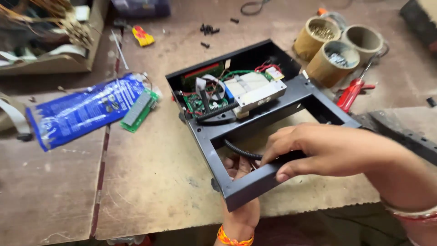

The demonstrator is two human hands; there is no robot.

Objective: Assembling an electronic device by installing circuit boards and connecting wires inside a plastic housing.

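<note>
Your right hand (314, 148) grips the near edge of the black chassis (207, 136): fingers curled over the top of the front rail, thumb pressed against its outer face. Your left hand (241, 191) comes up from below the bench (154, 182) edge; its palm lies under the frame and shows through the open front window, fingers partly spread against the underside. You cannot tell whether it closes on anything.

The chassis lies flat on the bench with its open side up. Its long axis runs diagonally, from the near corner at your hands toward the far end, up and to the left of them. The near half is an empty rectangular frame. The far half holds a green board (196, 104), a pale block (256, 89) with red and green wires, and a grey ribbon cable (207, 85). A black ribbed hose (241, 151) passes from the frame's inner edge under your right fingers.

Beyond your right hand stand three cardboard tubes (334, 57); two contain small metal parts. A red screwdriver (353, 93) lies just beside them. Well to the left of your hands lie a blue packet (82, 111) and a small green display board (140, 110), touching each other. Loose black screws (208, 30) lie on the bench past the chassis.
</note>
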